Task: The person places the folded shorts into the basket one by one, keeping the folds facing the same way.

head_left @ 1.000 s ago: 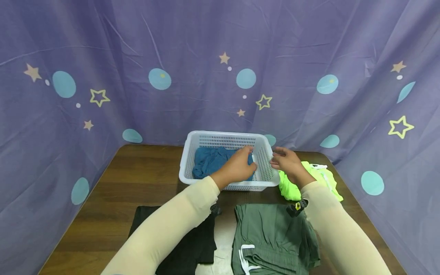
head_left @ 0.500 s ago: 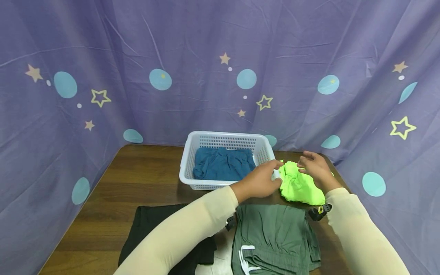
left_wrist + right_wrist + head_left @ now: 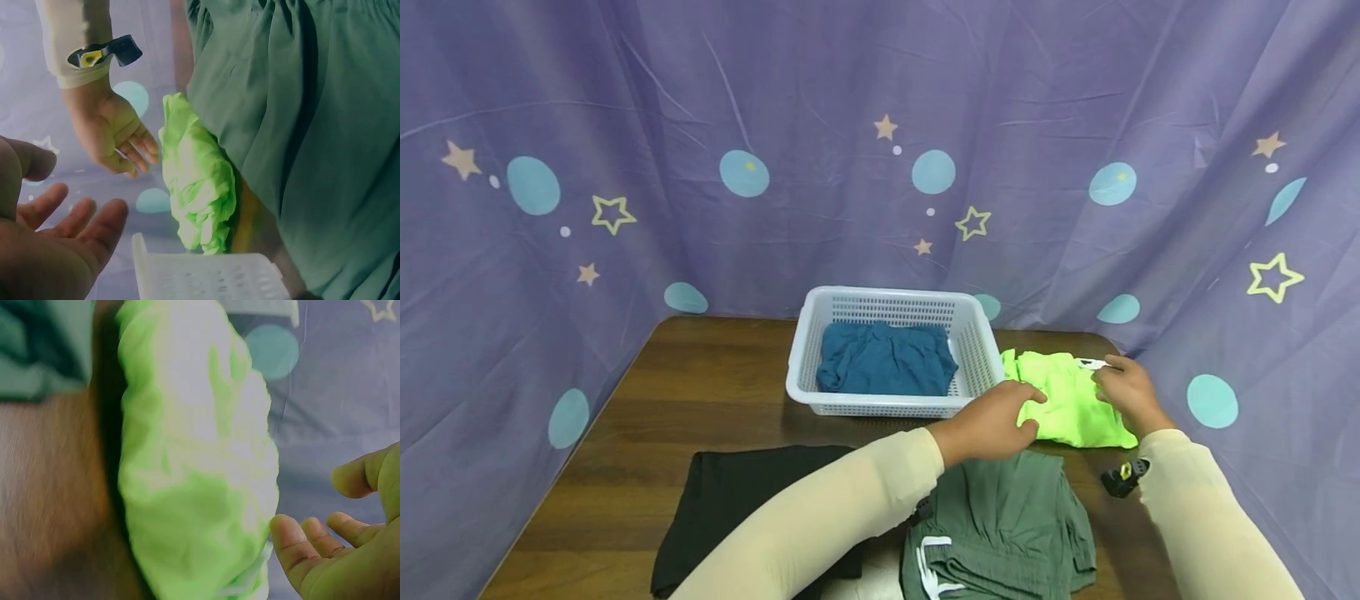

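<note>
A crumpled neon-green garment (image 3: 1063, 400) with a white drawstring lies right of the basket. At its right end is my right hand (image 3: 1129, 392), fingers spread and relaxed, fingertips right at the cloth in the right wrist view. My left hand (image 3: 992, 421) hovers at the garment's left side by the basket corner, thumb and fingers apart with nothing between them. In the left wrist view the left fingers (image 3: 103, 231) are loosely spread, apart from the green garment (image 3: 197, 181). Inside the white plastic basket (image 3: 880, 406) lies a folded blue garment (image 3: 887, 358).
Dark green drawstring shorts (image 3: 1007, 533) lie folded at the front, partly under the left forearm. A folded black garment (image 3: 737, 492) lies to their left. A purple patterned curtain (image 3: 850, 167) hangs behind the wooden table (image 3: 700, 375).
Both hands have moved right, from the basket to the green garment. The right hand has come down to its far right end. The blue garment stays in the basket.
</note>
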Motion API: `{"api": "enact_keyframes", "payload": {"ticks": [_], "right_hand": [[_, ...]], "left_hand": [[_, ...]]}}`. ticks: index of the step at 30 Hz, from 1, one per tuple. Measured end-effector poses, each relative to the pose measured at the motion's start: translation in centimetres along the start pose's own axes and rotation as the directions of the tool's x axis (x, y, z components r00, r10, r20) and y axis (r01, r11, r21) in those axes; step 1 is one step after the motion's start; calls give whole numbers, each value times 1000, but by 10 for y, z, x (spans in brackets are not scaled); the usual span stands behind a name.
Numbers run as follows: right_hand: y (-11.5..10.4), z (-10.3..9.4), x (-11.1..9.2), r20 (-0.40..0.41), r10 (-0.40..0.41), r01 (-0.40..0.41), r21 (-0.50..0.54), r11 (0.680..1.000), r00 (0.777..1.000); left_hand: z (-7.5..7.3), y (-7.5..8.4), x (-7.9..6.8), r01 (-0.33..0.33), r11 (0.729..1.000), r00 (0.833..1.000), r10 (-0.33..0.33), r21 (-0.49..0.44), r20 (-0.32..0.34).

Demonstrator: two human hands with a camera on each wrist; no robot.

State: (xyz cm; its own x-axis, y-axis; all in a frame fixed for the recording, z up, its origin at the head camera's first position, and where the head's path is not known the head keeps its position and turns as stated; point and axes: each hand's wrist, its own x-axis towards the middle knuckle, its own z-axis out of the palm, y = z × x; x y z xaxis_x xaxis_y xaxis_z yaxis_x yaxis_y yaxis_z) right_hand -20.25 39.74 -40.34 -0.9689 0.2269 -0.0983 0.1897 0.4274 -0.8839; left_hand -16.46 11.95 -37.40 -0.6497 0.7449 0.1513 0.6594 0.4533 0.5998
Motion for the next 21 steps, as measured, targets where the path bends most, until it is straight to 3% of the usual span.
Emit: {"api": "enact_keyframes", "payload": {"ticks": [7, 13, 19, 21], "right_hand": [[22, -14, 0, -73, 8, -16, -101, 995, 997], [30, -18, 2, -145, -9, -25, -232, 972, 989], [38, -25, 0, -144, 20, -64, -308, 949, 989], [41, -28, -2, -141, 19, -71, -377, 924, 990]], "left_hand": [[16, -3, 1, 54, 998, 988, -55, 11, 143], [32, -18, 6, 115, 992, 980, -121, 51, 157], [42, -26, 6, 162, 980, 968, -181, 114, 176], [45, -28, 6, 180, 976, 963, -200, 119, 183]]}}
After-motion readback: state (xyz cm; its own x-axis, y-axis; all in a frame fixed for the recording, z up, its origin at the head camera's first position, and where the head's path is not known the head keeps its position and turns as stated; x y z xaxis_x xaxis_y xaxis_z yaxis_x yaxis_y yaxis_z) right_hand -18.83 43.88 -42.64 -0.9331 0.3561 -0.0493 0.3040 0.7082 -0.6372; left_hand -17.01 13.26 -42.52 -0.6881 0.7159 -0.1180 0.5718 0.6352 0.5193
